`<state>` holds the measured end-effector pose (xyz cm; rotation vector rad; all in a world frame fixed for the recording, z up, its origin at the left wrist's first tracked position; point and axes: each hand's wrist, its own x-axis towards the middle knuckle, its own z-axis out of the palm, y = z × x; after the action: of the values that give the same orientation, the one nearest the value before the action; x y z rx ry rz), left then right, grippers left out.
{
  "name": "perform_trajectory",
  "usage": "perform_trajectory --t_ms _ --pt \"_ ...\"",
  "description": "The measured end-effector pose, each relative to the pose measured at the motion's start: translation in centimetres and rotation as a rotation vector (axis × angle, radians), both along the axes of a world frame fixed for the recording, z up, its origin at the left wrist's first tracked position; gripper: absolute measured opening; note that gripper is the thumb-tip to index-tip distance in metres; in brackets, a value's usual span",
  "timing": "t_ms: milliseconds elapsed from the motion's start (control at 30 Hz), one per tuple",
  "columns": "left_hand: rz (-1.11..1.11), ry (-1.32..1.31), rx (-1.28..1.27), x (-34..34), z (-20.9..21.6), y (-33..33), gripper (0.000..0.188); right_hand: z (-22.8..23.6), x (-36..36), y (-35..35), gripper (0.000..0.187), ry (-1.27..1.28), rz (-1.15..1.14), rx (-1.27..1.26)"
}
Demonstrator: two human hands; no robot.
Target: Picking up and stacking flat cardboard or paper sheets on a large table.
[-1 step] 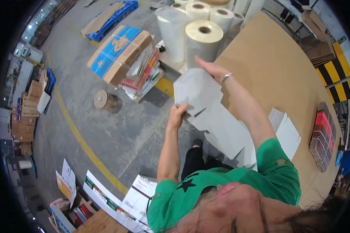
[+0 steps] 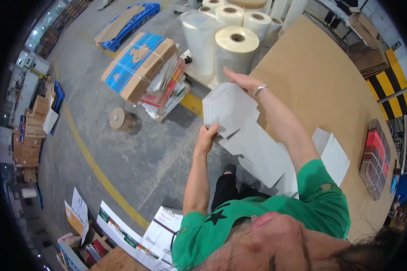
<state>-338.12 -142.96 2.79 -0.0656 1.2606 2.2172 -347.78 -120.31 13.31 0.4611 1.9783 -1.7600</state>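
Across the right of the view runs a broad brown worktop (image 2: 312, 77), its near part carrying loose white card sheets (image 2: 334, 153) and, at the far right edge, a stack of red and dark flat packs (image 2: 376, 158). Beyond its far end stand several tall rolls of clear film (image 2: 236, 49). On the grey floor (image 2: 122, 158) to the left lie a bundle of flattened blue and brown cartons (image 2: 138, 65), a small brown tape roll (image 2: 121, 119) and a curved yellow line (image 2: 95, 167).

A person in a green shirt holds up a flat grey-white carton blank (image 2: 239, 122) in the air, between the floor side and the worktop edge, its lower part trailing down toward more blanks at the worktop's near edge. The left hand (image 2: 207, 137) is closed on the blank's lower left edge, a pinching grip with the thumb over the card. The right hand (image 2: 244, 81), with a band at the wrist, rests with its fingers stretched flat along the top edge, more steadying than clamping.

As I judge it, the weak point is that flat right hand: the blank is wide and floppy, so it could slip or fold the wrong way at a crease if the left grip alone bears it. A swing of the raised card could also nudge the nearest film roll, which stands close behind it.
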Motion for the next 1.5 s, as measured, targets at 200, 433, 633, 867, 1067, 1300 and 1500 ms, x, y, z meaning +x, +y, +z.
perform_trajectory --t_ms 200,433,633,867,1067,1300,1500 --pt "-0.083 -0.075 0.073 0.4 5.4 1.5 0.052 -1.9 -0.5 -0.6 0.068 0.103 -0.201 0.209" --pt "-0.167 0.384 -0.219 1.8 7.6 0.5 0.060 3.8 5.9 0.0 0.050 0.447 -0.266 -0.146" --pt "-0.160 -0.046 -0.168 0.2 7.4 1.9 0.048 -3.1 0.6 -0.8 0.057 -0.109 -0.063 0.064" --pt "-0.284 0.103 -0.147 2.1 6.5 1.2 0.056 2.8 5.0 -0.4 0.061 0.205 -0.202 -0.139" --pt "-0.286 0.010 -0.143 1.6 8.7 1.8 0.062 -0.8 2.0 -2.0 0.058 0.191 -0.300 0.308" --pt "-0.236 0.094 -0.181 1.0 6.0 2.3 0.059 -2.0 2.8 -1.8 0.061 0.197 -0.443 0.084" --pt "-0.203 0.577 -0.520 3.5 8.2 2.3 0.052 -3.0 5.6 2.4 0.059 0.415 -0.411 -0.564"
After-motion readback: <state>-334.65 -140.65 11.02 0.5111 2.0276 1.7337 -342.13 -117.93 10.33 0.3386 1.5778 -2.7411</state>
